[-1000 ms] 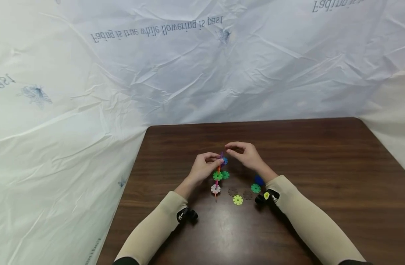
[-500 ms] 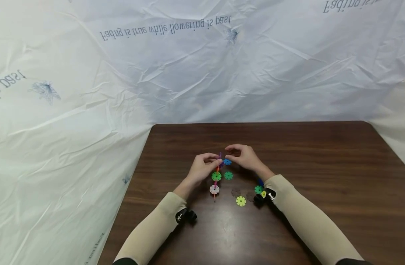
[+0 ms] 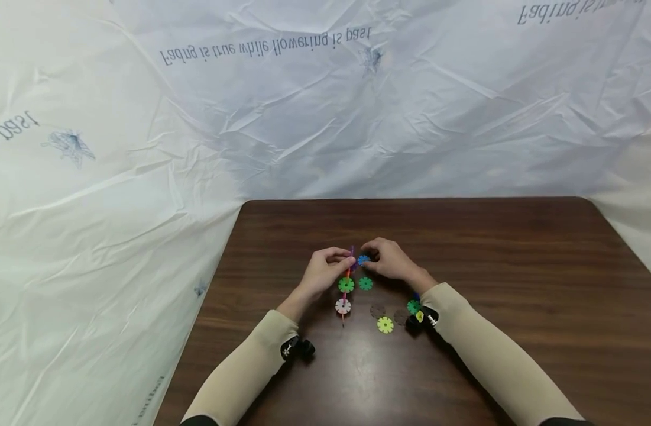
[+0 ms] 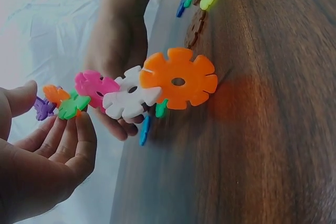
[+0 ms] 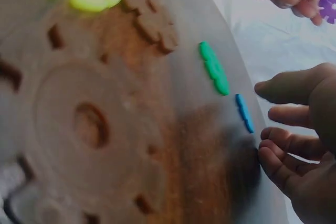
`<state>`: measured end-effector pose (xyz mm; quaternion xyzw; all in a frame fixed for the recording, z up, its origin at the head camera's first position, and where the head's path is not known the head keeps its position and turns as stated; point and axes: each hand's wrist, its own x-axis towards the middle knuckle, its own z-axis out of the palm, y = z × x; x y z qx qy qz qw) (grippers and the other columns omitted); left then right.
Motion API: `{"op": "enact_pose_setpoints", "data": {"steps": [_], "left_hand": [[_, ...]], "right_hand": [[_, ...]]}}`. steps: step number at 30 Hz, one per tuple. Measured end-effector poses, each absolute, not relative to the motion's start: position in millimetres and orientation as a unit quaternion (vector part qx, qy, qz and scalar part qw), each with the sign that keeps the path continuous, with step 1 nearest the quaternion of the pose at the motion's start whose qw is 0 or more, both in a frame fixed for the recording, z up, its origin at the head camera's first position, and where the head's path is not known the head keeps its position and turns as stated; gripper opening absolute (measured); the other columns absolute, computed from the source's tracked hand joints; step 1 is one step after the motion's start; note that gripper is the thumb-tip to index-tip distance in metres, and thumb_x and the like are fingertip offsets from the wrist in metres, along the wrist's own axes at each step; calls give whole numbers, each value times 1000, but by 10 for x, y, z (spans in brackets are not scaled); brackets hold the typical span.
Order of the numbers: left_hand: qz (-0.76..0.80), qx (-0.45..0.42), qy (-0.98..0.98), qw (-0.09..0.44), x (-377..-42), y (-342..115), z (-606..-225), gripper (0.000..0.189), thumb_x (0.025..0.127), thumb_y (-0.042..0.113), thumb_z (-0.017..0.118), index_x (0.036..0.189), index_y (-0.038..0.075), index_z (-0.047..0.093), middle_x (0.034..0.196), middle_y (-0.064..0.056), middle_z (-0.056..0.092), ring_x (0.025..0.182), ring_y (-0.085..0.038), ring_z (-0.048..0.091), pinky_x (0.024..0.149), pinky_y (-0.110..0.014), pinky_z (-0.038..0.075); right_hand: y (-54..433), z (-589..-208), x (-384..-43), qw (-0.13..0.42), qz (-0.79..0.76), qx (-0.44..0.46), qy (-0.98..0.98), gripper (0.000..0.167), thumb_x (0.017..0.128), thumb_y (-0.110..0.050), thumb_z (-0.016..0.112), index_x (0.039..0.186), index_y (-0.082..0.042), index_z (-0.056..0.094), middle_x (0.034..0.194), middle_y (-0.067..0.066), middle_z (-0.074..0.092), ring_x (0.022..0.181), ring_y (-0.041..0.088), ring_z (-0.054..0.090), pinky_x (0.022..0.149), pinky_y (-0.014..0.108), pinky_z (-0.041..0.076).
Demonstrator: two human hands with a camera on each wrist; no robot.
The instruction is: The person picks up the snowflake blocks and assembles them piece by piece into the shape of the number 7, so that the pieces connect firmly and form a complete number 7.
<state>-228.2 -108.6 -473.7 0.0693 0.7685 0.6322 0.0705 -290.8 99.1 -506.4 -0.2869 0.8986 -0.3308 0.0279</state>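
My left hand point(image 3: 316, 277) pinches a chain of interlocking plastic flower discs, raised off the table. In the left wrist view the chain runs from an orange disc point(image 4: 197, 77) through white point(image 4: 116, 104), pink point(image 4: 88, 83) and green point(image 4: 75, 106) ones to a purple disc point(image 4: 45, 109); fingers and thumb are at the green and purple end. My right hand point(image 3: 394, 262) hovers by a blue disc point(image 3: 363, 260) lying on the table. Its fingers are loosely bent and spread, apart from the blue disc point(image 5: 244, 114) in the right wrist view. Beside that lies a green disc point(image 3: 365, 283).
On the brown table point(image 3: 495, 242), nearer me, lie a yellow disc point(image 3: 385, 325), two brown discs point(image 3: 377, 311) and another green disc point(image 3: 413, 306). A dark blue one is partly hidden by the right sleeve point(image 3: 463, 319). Behind the far edge hangs a printed white sheet point(image 3: 325, 136).
My right hand has come down and closer to the blue disc, its thumb now near it. The left hand keeps holding the chain almost in place.
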Motion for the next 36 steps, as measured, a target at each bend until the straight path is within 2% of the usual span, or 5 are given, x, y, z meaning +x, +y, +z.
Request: {"op": "enact_pose_setpoints", "data": {"steps": [12,17,24,30,36], "left_hand": [[650,83,751,78,-2295,-1056,-4719,36,93,16,67,123,-4,63,108,-19,68,97,-26,70,80,-31,58],[641,90,758,78,-2282,-1058,-4712,38,93,17,68,123,-5,63,107,-18,69,92,-19,69,79,-30,57],[622,98,773,75,-2279,-1062,-4721,30,90,19,72,117,5,69,105,-13,69,87,-14,66,76,-27,56],[607,100,785,76,-2274,-1032,-4716,30,88,19,75,115,8,70,103,-11,71,85,-18,64,71,-25,53],[589,107,797,79,-2291,-992,-4722,32,87,21,75,116,8,70,108,-10,72,92,-24,65,76,-29,55]], "right_hand": [[951,-5079,-2911,13,-246,-300,921,28,91,-18,70,116,-6,69,111,12,62,102,30,56,88,47,48],[969,-5054,-2900,12,-261,-304,916,25,89,-15,72,111,-6,67,102,10,63,92,25,59,80,43,50],[1049,-5041,-2896,17,-326,-286,901,14,89,-8,71,102,-11,69,89,2,64,79,14,59,72,34,51],[1147,-5040,-2875,22,-364,-267,892,11,90,-10,71,100,-14,71,86,-2,64,75,11,59,69,32,51],[1252,-4984,-2816,6,-407,-268,873,10,90,-13,71,99,-15,73,85,-2,66,74,11,61,68,31,53]]}}
